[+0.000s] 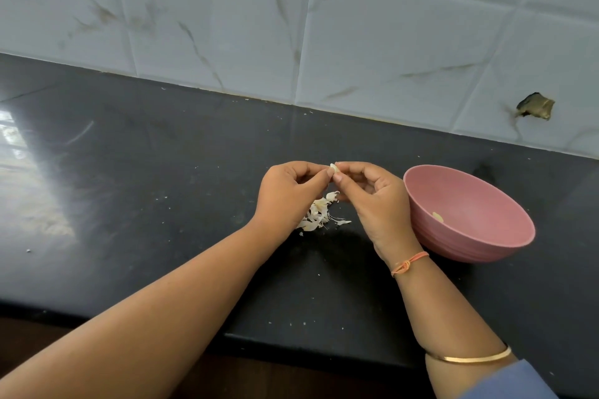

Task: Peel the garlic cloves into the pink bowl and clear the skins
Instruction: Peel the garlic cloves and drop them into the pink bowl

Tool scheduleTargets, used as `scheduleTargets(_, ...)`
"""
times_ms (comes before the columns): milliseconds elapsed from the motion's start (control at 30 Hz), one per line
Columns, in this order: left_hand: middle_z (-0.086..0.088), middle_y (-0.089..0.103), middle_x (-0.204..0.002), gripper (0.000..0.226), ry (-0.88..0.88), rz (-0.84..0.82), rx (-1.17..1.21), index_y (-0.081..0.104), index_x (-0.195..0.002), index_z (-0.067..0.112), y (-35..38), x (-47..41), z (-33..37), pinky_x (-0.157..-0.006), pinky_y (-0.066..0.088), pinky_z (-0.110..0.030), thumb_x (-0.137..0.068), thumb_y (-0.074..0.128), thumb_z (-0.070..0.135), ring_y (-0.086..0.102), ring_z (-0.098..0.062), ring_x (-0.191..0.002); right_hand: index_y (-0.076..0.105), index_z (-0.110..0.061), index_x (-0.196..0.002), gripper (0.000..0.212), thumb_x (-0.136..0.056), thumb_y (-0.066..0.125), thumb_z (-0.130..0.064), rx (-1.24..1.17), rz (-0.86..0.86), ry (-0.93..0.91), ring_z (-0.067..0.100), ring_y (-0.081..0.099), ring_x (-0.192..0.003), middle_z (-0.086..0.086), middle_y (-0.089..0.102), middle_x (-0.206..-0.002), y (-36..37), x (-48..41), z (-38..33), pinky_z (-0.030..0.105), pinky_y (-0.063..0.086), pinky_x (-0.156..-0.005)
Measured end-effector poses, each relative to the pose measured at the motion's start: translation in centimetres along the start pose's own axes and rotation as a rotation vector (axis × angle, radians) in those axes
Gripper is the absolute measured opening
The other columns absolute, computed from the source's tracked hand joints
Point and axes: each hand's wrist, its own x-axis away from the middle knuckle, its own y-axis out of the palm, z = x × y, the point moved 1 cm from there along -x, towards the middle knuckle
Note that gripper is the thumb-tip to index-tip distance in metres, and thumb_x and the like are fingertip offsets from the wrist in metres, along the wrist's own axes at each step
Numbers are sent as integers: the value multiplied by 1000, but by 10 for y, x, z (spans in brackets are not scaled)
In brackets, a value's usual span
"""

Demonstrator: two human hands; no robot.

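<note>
Dark countertop [162,204] carries my skin pile [316,214], nearest me. Above it, my left hand [288,188] and right hand [376,201] pinch one garlic clove [334,167]. Risk: slipping clove misses the pink bowl [470,214], beside my right hand.

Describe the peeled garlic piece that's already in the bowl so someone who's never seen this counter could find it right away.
Start at the black countertop below the tiled wall and find the pink bowl on its right side, beside the right hand. On the bowl's inner wall lies one small pale yellow garlic clove. Unlike the papery white skins heaped on the counter under the hands, it is smooth, solid and inside the bowl.
</note>
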Motion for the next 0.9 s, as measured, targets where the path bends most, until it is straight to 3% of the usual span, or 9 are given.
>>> scheduleTargets(433, -10, 72, -74, 15, -15, -17, 46, 72, -73, 25, -1, -2, -3, -77, 57, -38, -85, 69, 17, 64, -13, -67, 69, -21, -86, 18, -81, 69, -4, 51, -10, -40, 9, 68, -78, 0, 72, -84, 0, 1, -2, 21, 55, -72)
scheduleTargets(667, -8, 72, -74, 13, -20, -1, 62, 72, -75, 22, -2, -3, -3, -74, 58, -31, -86, 68, 16, 64, -11, -67, 69, -23, -89, 20, -82, 68, -4, 33, -12, -35, 8, 69, -76, -3, 72, -85, 0, 2, -4, 18, 54, -71)
scheduleTargets(900, 0, 71, -70, 11, -42, 8, 114, 73, -80, 19, -1, -4, -4, -65, 55, -19, -87, 66, 14, 64, -6, -64, 68, -22, -92, 22, -82, 68, -2, -3, -10, -34, 14, 69, -83, 2, 71, -89, 0, 0, -2, 23, 56, -75)
